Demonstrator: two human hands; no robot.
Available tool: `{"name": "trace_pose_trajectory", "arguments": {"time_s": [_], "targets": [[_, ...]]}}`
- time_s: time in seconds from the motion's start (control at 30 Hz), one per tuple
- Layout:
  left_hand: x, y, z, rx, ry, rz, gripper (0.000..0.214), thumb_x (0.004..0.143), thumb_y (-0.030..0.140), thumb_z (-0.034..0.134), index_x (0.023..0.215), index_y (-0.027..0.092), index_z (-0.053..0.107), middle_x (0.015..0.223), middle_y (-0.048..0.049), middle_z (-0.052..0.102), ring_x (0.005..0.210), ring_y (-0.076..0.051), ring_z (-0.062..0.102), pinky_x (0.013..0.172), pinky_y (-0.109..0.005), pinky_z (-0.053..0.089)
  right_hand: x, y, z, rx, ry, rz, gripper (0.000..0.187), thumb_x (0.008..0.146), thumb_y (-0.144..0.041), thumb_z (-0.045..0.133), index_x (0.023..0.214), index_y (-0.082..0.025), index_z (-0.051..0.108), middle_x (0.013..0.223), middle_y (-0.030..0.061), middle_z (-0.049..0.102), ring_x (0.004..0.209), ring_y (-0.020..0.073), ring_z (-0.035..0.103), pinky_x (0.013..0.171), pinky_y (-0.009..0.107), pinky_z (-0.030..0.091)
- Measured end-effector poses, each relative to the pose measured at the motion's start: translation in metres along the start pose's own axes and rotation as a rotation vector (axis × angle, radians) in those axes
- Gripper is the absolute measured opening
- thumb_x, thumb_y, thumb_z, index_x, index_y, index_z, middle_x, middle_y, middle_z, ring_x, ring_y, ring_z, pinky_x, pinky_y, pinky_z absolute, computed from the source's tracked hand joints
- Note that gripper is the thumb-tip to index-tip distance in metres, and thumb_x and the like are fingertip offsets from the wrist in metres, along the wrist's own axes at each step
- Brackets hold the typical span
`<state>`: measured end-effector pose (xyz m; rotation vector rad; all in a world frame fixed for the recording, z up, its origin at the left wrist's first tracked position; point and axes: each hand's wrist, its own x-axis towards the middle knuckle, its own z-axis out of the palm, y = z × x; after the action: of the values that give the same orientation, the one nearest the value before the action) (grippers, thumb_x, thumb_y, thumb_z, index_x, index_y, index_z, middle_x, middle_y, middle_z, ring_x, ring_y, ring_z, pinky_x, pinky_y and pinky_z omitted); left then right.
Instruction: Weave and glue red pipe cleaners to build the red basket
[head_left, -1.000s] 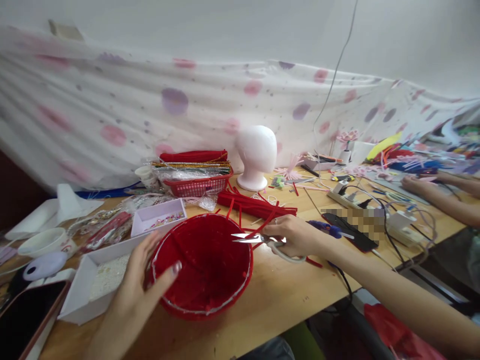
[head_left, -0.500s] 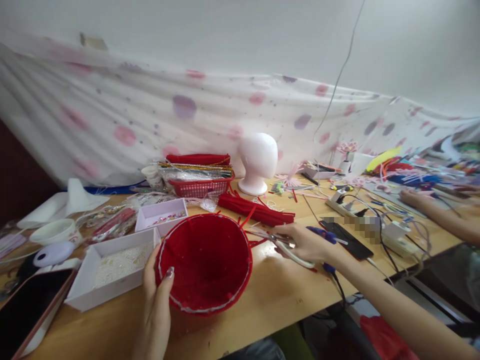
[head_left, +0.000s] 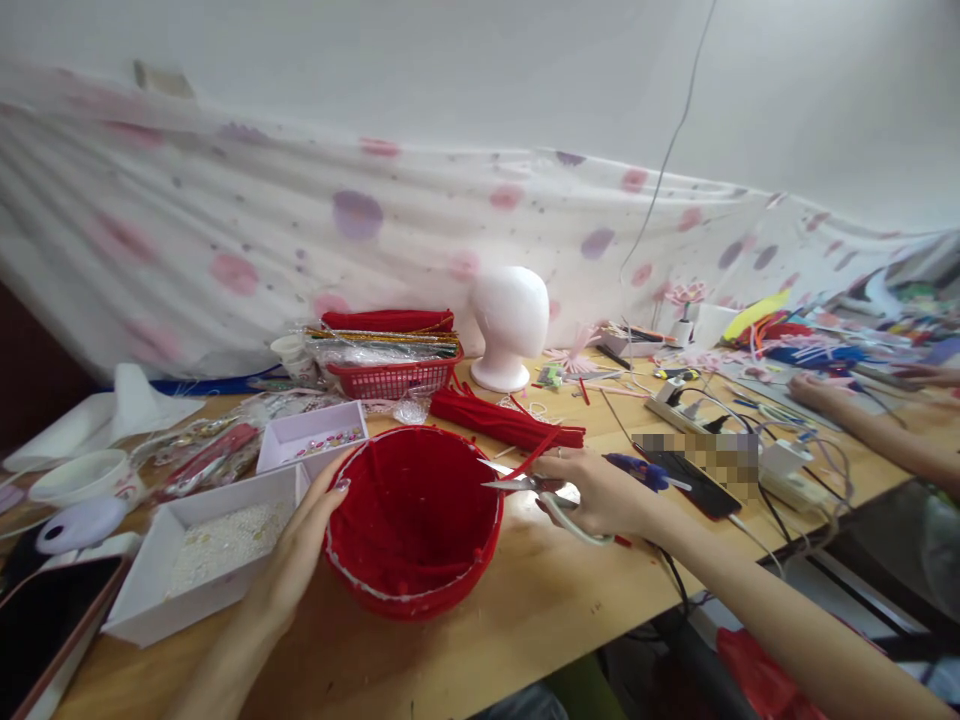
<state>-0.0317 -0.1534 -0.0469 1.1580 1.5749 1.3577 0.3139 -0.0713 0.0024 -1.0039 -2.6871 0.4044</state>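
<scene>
A red, fuzzy, bowl-shaped piece with a pale line along its rim is on the table, its hollow facing up and toward me. My left hand grips its left rim, thumb over the edge. In my right hand is a pair of scissors with light handles. Their parted blades reach over the right rim. Red pipe cleaner strands stick up beside the blades; whether the fingers also hold them I cannot tell. A bundle of red pipe cleaners lies just behind.
Behind stand a white foam head and a red basket. White boxes of beads are at left. A blue glue gun, phone and power strip lie at right. Another person's hand is farther right.
The scissors have moved left, their blades now over the rim. The bowl-shaped piece has tilted a little, and my left hand has shifted up along its edge.
</scene>
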Motion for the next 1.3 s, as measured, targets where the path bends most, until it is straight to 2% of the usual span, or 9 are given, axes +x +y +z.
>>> {"name": "trace_pose_trajectory", "arguments": {"time_s": [0.2, 0.33, 0.67, 0.83, 0.93, 1.03, 1.1, 1.2, 1.3], "targets": [[-0.002, 0.006, 0.007, 0.035, -0.003, 0.053, 0.060, 0.094, 0.047, 0.042, 0.150, 0.026, 0.051, 0.164, 0.0004, 0.045, 0.157, -0.022, 0.033, 0.132, -0.040, 0.018, -0.001, -0.008, -0.011, -0.117, -0.069, -0.005, 0.030, 0.077, -0.014, 0.061, 0.104, -0.020, 0.073, 0.090, 0.0087, 0.072, 0.079, 0.0216, 0.061, 0.069, 0.030, 0.040], [-0.003, 0.011, 0.010, 0.063, -0.043, 0.102, 0.060, 0.095, 0.046, 0.041, 0.148, 0.021, 0.054, 0.161, -0.0026, 0.049, 0.154, -0.022, 0.038, 0.131, -0.039, 0.020, 0.003, -0.010, -0.013, -0.145, -0.087, 0.006, 0.023, 0.077, -0.012, 0.060, 0.096, -0.020, 0.072, 0.084, 0.0066, 0.072, 0.074, 0.0194, 0.061, 0.066, 0.028, 0.039], [0.000, 0.008, 0.008, 0.068, -0.051, 0.108, 0.055, 0.095, 0.045, 0.041, 0.144, 0.025, 0.058, 0.158, -0.0006, 0.053, 0.154, -0.024, 0.038, 0.131, -0.044, 0.023, 0.003, -0.009, -0.009, -0.149, -0.046, -0.056, 0.025, 0.079, -0.015, 0.057, 0.097, -0.020, 0.074, 0.080, 0.0065, 0.072, 0.070, 0.0176, 0.060, 0.064, 0.027, 0.039], [0.003, 0.007, 0.006, 0.062, -0.058, 0.088, 0.053, 0.094, 0.044, 0.044, 0.140, 0.026, 0.062, 0.155, -0.0016, 0.057, 0.153, -0.027, 0.040, 0.131, -0.048, 0.020, 0.006, -0.004, -0.004, -0.144, -0.005, -0.055, 0.023, 0.092, -0.021, 0.052, 0.096, -0.019, 0.075, 0.078, 0.0070, 0.074, 0.067, 0.0159, 0.062, 0.064, 0.027, 0.042], [0.005, 0.003, 0.002, 0.058, -0.041, 0.089, 0.052, 0.094, 0.046, 0.045, 0.139, 0.026, 0.063, 0.155, -0.0025, 0.057, 0.153, -0.027, 0.040, 0.131, -0.047, 0.020, 0.008, 0.002, -0.004, -0.168, 0.055, 0.031, 0.022, 0.100, -0.029, 0.054, 0.097, -0.018, 0.072, 0.080, 0.0049, 0.073, 0.069, 0.0145, 0.064, 0.067, 0.027, 0.047], [0.006, -0.001, -0.005, 0.043, -0.073, 0.058, 0.055, 0.092, 0.048, 0.049, 0.142, 0.027, 0.059, 0.158, -0.0038, 0.053, 0.152, -0.028, 0.041, 0.130, -0.049, 0.022, 0.008, 0.010, -0.008, -0.227, 0.144, 0.221, 0.023, 0.103, -0.037, 0.058, 0.104, -0.017, 0.068, 0.086, 0.0013, 0.070, 0.072, 0.0138, 0.065, 0.070, 0.031, 0.055], [0.006, -0.002, -0.010, 0.035, -0.094, 0.001, 0.068, 0.087, 0.051, 0.057, 0.151, 0.028, 0.048, 0.163, -0.0059, 0.046, 0.153, -0.030, 0.039, 0.129, -0.051, 0.025, 0.006, 0.014, -0.010, -0.265, 0.174, 0.354, 0.025, 0.103, -0.040, 0.059, 0.110, -0.017, 0.067, 0.092, 0.0015, 0.070, 0.076, 0.0143, 0.067, 0.073, 0.033, 0.058], [0.003, 0.002, -0.018, 0.089, -0.086, -0.057, 0.093, 0.076, 0.050, 0.069, 0.158, 0.025, 0.034, 0.168, -0.0107, 0.038, 0.156, -0.034, 0.032, 0.127, -0.052, 0.030, 0.001, 0.017, -0.004, -0.298, 0.130, 0.477, 0.026, 0.102, -0.039, 0.062, 0.114, -0.016, 0.066, 0.101, 0.0036, 0.070, 0.083, 0.0159, 0.069, 0.077, 0.035, 0.060], [-0.007, 0.012, -0.022, 0.066, -0.139, -0.184, 0.086, 0.076, 0.051, 0.071, 0.154, 0.030, 0.040, 0.161, -0.0108, 0.048, 0.146, -0.036, 0.050, 0.109, -0.050, 0.054, -0.003, 0.016, 0.013, -0.300, 0.038, 0.511, 0.027, 0.101, -0.038, 0.064, 0.116, -0.016, 0.066, 0.107, 0.0052, 0.071, 0.089, 0.0177, 0.070, 0.081, 0.038, 0.061]]}}
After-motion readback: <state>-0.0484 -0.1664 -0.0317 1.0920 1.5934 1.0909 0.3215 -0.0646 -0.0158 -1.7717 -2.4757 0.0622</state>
